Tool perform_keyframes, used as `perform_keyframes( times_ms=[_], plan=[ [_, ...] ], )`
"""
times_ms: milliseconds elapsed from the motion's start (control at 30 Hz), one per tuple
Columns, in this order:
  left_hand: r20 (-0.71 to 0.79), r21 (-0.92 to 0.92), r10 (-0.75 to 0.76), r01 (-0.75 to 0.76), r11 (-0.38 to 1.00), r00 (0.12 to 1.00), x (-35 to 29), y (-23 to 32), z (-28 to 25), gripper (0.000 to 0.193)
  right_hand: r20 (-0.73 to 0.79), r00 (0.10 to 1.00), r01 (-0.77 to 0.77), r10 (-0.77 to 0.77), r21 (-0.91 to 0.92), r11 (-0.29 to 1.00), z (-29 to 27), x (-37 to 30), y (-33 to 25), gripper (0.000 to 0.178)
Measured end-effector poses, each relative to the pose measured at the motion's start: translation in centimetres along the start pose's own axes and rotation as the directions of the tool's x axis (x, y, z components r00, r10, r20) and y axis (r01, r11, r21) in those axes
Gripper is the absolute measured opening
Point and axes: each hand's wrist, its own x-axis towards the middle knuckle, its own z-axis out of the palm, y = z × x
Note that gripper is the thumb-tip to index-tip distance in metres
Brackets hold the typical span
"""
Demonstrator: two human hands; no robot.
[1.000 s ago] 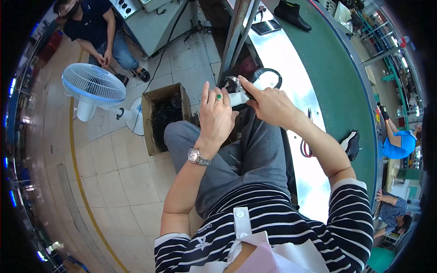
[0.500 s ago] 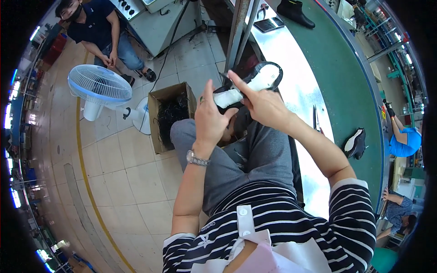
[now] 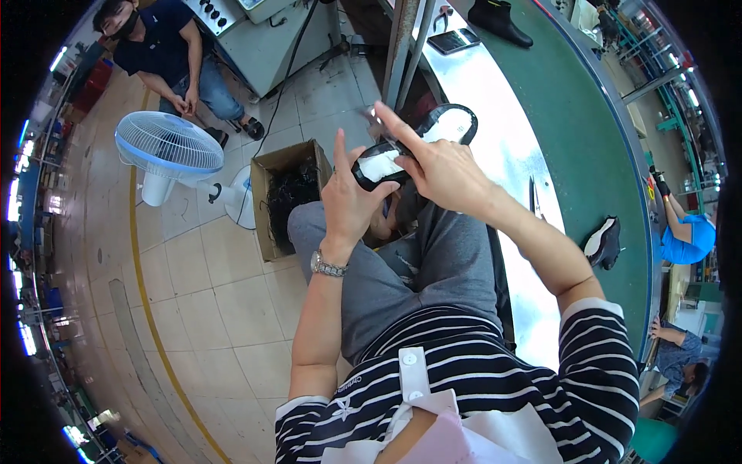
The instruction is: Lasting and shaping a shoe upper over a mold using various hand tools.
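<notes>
A black shoe point(image 3: 450, 125) is held sole-side up above my lap, its whitish underside ringed by a black edge. My left hand point(image 3: 349, 192) grips one end, with the thumb against the near edge and the index finger pointing up. Over the middle of the shoe lies my right hand point(image 3: 444, 170), its index finger stretched out and the thumb near the white underside. A small, thin, metallic-looking tool point(image 3: 372, 116) shows blurred beside that index finger; its kind is unclear. The right hand's other fingers are curled and partly hidden.
An open cardboard box point(image 3: 263, 224) of black scraps stands by my left knee, near a blue-white fan point(image 3: 170, 147). A metal bench point(image 3: 533, 309) runs along my right, bearing a phone point(image 3: 454, 41) and a thin pointed tool point(image 3: 535, 197). Beyond, a green belt point(image 3: 572, 139) carries a shoe point(image 3: 604, 242) and a boot point(image 3: 501, 23). A seated person point(image 3: 166, 46) faces me.
My right hand has shifted slightly left and its index finger has risen along with the thin tool. The left hand has moved slightly left. The white underside near it shows more.
</notes>
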Motion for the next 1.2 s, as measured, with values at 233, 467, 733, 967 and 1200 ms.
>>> perform_keyframes(
  times_ms=[233,467,733,967,1200],
  plan=[
    [0.185,-0.051,0.065,-0.057,0.997,0.98,1.6,-1.3,-1.7,0.106,0.141,0.99,-0.032,0.03,0.015,0.999,-2.2,-1.5,2.3,0.077],
    [0.372,-0.126,0.138,-0.097,0.987,0.918,0.4,-1.1,-3.9,0.115,0.098,0.951,-0.3,0.292,0.08,0.951,-1.2,-6.7,6.5,0.084],
    [0.327,0.005,-0.274,0.289,0.957,0.904,-7.6,-1.5,-7.2,0.059,0.434,0.897,-0.376,0.09,0.639,0.671,0.4,-8.9,-1.5,0.064],
    [0.031,0.234,-0.221,0.208,0.95,0.975,-6.5,-2.5,-9.5,0.04,0.384,0.903,-0.099,-0.193,0.623,0.776,1.1,-6.1,-2.7,0.058],
    [0.06,-0.001,-0.24,0.241,0.971,0.969,-12.5,-0.7,-5.2,0.028,0.667,0.717,0.156,-0.206,0.135,0.979,-2.7,-4.4,-4.4,0.064]
  ],
)
